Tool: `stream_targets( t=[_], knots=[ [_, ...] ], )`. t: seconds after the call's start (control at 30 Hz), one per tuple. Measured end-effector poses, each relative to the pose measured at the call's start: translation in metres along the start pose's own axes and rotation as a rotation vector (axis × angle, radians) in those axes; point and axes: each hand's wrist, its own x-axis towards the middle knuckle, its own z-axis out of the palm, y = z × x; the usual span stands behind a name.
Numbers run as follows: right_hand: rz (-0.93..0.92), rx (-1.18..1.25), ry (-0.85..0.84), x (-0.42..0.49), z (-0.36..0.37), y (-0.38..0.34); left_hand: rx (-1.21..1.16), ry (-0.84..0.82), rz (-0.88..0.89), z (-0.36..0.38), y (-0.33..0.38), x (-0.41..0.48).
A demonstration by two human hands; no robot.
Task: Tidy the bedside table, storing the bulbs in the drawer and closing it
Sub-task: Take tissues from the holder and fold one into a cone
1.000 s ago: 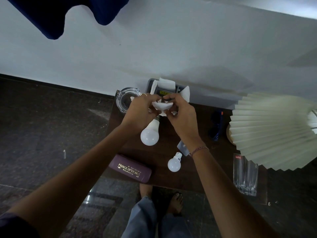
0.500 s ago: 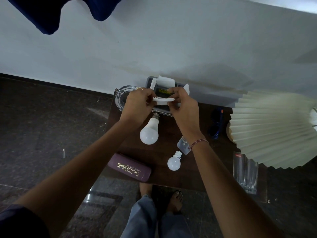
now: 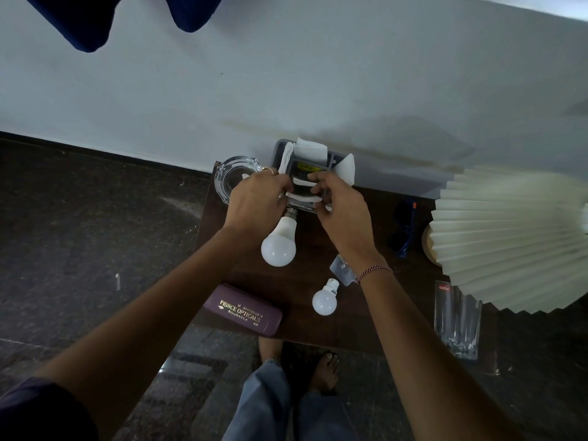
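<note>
Bedside table (image 3: 313, 275): left hand (image 3: 254, 202) and right hand (image 3: 343, 214) pinch what seems tissue (image 3: 302, 197) over grey tray (image 3: 280, 145)

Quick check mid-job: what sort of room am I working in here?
Most likely a bedroom corner. The small dark bedside table stands against a white wall and carries a pleated lamp, a Prince Opticals spectacle case and a drinking glass.

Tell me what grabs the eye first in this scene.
The left hand and right hand pinch a folded white tissue over the grey holder at the back of the table. A large bulb lies near the left wrist, a small bulb nearer the front. A pleated lampshade fills the right.
</note>
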Motion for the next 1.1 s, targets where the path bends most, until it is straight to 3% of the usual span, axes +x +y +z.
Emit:
stream_targets(
  t=[0.23,0.37,0.7,0.93,1.1],
  knots=[
    [-0.020,0.009,0.033,0.002,-0.003,-0.004,0.087,0.012,0.067,-0.001,-0.001,0.000],
    [-0.036,-0.109,0.083,0.004,-0.011,-0.005,0.125,0.033,0.107,0.002,-0.006,-0.003],
    [-0.109,-0.487,-0.198,0.011,-0.011,0.000,0.157,0.069,0.143,0.005,-0.009,-0.010],
    [-0.143,-0.510,-0.081,0.019,-0.011,-0.010,0.224,0.094,0.151,0.009,-0.006,-0.004],
    [-0.167,-0.543,-0.139,0.020,-0.011,-0.014,0.272,0.087,0.132,0.011,-0.008,0.001]
  ],
)
